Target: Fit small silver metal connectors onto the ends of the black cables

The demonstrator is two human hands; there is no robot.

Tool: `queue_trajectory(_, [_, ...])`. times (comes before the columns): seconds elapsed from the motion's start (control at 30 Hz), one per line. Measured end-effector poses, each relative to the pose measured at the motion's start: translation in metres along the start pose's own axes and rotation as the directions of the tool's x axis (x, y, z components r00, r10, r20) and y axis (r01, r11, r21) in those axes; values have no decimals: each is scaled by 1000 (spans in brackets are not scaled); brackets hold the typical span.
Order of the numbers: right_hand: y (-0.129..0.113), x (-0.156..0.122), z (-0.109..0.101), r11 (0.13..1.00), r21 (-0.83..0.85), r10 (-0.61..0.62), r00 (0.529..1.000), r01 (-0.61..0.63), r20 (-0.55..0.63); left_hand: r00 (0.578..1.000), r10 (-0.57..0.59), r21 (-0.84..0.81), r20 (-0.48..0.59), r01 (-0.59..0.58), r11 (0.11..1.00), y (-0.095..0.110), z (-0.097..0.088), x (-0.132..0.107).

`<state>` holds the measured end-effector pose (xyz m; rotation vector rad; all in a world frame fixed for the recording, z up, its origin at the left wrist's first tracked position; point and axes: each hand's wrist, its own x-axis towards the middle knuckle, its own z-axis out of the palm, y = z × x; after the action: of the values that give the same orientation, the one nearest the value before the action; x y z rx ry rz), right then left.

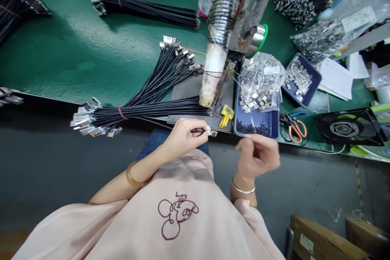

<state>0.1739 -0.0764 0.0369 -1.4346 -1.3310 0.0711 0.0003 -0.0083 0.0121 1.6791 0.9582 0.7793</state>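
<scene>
My left hand (185, 137) pinches a black cable near its end, where a small metal connector (214, 133) sticks out to the right. My right hand (258, 156) is raised just in front of the blue tray (275, 126), thumb and finger closed together and slightly blurred. Whether a tiny part is between them I cannot make out. Small black pieces (252, 128) and bagged metal connectors (258, 99) lie in that tray. Behind my left hand a bundle of black cables (152, 110), tied with a red band, rests on the bench, with more loose cables (155, 75) fanned out behind it.
A ribbed hose with a pale nozzle (210, 77) and a soldering stand hang over the metal plate. A yellow clip tool (226, 115) lies on the plate's right. Orange-handled scissors (297, 130), a second connector tray (313, 85) and a black fan (350, 126) stand farther right.
</scene>
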Motion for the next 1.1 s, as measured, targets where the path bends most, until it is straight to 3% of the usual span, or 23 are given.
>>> queue_trajectory(0.07, [-4,4,-14,1000,-25,-14,997,12,-79,996,41,66,74,-46,997,-1,-2,-8])
queue_trajectory(0.17, [3,16,-32,976,-159,161,984,-146,83,994,67,70,92,-74,995,-6,-6,-20])
queue_trajectory(0.23, [19,25,-39,940,-277,255,948,-198,190,993,116,33,4,-116,993,-11,-9,-23])
queue_trajectory(0.3, [41,34,-38,909,-379,267,940,-172,214,965,225,94,-134,-214,972,-16,-11,-19])
queue_trajectory(0.37, [62,43,-31,878,-467,230,947,-102,225,903,374,313,-211,-300,901,-20,-13,-10])
queue_trajectory(0.4, [72,48,-26,870,-488,212,945,-67,248,884,432,448,-181,-317,836,-22,-14,-4])
queue_trajectory(0.47, [85,56,-17,867,-498,172,929,15,327,889,451,652,-77,-298,698,-24,-14,8])
queue_trajectory(0.57, [93,66,-11,841,-526,147,882,127,448,909,417,756,9,-279,592,-27,-13,17])
queue_trajectory(0.7, [91,71,-17,823,-541,162,845,169,510,855,517,707,-32,-347,616,-30,-11,12])
queue_trajectory(0.9, [90,70,-26,873,-482,207,837,76,506,781,614,520,-118,-478,708,-26,-15,0])
queue_trajectory(1.1, [73,58,-28,908,-420,159,932,-8,327,754,648,571,-109,-486,662,-18,-14,3])
